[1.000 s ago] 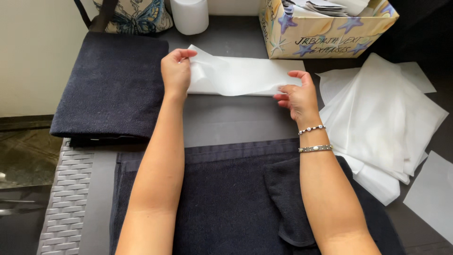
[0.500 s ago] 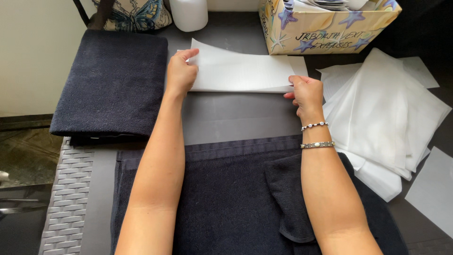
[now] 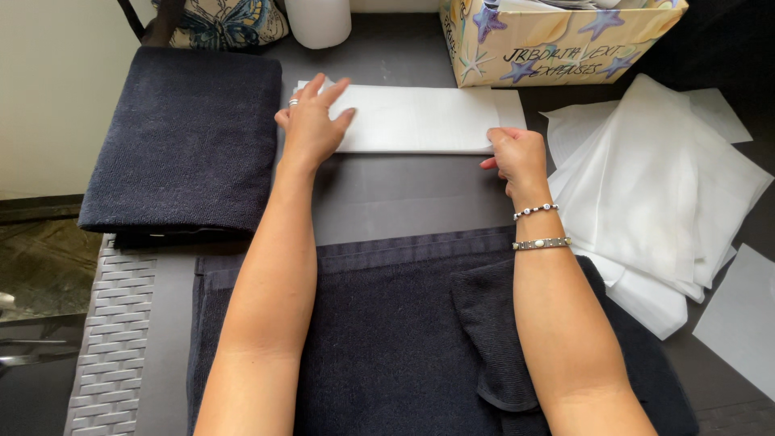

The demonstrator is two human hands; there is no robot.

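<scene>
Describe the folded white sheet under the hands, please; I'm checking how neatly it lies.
The folded white sheet is a long, flat rectangle of thin, soft-looking, slightly translucent material, lying crosswise on the dark grey table. Its edges look straight and layered. The left hand presses flat on its left end; the right hand holds its right front corner. Its far edge lies close in front of the decorated box; a dark folded towel lies beside its left end.
</scene>
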